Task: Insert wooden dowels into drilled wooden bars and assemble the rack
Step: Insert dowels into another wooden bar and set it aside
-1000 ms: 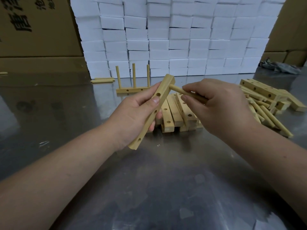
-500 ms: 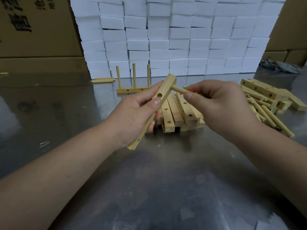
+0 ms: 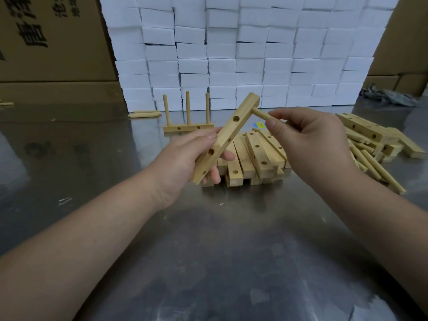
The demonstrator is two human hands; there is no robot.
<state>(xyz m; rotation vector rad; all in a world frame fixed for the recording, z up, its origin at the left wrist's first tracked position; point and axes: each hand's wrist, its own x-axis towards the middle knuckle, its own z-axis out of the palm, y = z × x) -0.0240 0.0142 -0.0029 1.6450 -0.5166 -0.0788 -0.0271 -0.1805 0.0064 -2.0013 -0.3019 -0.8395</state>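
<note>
Fingertips (image 3: pixel 271 124) of the right hand (image 3: pixel 310 144) pinch a dowel (image 3: pixel 259 113) at centre frame, and its far end meets the drilled bar (image 3: pixel 228 138) just under the top end. How deep it sits, I can't tell. The left hand (image 3: pixel 185 158) grips that bar, thumb on the near face, fingers curled behind. The bar's long axis runs diagonally, low end lower left, high end pointing upper right, with the dowel jutting rightward. Beyond the hands, stacked bars (image 3: pixel 254 158) lie on the steel table (image 3: pixel 208 251). There's a loose pile (image 3: pixel 370 156) at right and a three-dowel bar (image 3: pixel 188 128) standing behind.
</note>
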